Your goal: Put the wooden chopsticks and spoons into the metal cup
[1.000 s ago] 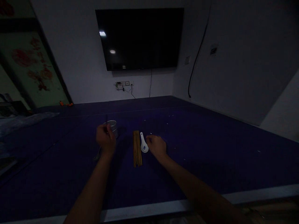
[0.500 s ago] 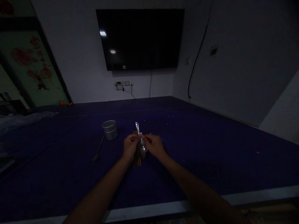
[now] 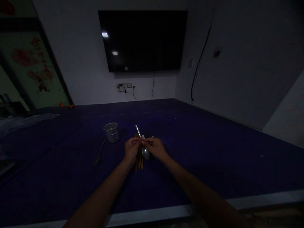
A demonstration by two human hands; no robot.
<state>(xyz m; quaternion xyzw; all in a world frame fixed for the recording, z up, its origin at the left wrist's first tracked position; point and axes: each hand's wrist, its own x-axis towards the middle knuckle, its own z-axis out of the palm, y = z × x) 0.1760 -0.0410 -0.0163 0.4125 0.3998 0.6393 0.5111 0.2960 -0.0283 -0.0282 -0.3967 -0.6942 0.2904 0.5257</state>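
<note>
A shiny metal spoon [image 3: 145,153] slants between my two hands, its bowl toward me and its handle pointing up and away. My left hand [image 3: 131,149] pinches the spoon's handle from the left. From the right, the fingertips of my right hand [image 3: 155,147] are closed on the same handle, close to the left fingertips. Under the hands lies a bundle of brown chopsticks [image 3: 139,164], its upper part covered by the hands. Something small and white shows behind the fingertips, too hidden to name.
Left of the hands stands a grey metal cup [image 3: 111,133], with another spoon [image 3: 99,153] lying beside it on the dark blue tabletop [image 3: 201,142]. Clear plastic sheeting [image 3: 28,120] lies at the far left. White specks are scattered to the right. A television [image 3: 144,41] hangs on the wall.
The spoon has turned slightly, its handle end swinging left and its bowl now facing up more clearly. Both hands have stayed almost in place.
</note>
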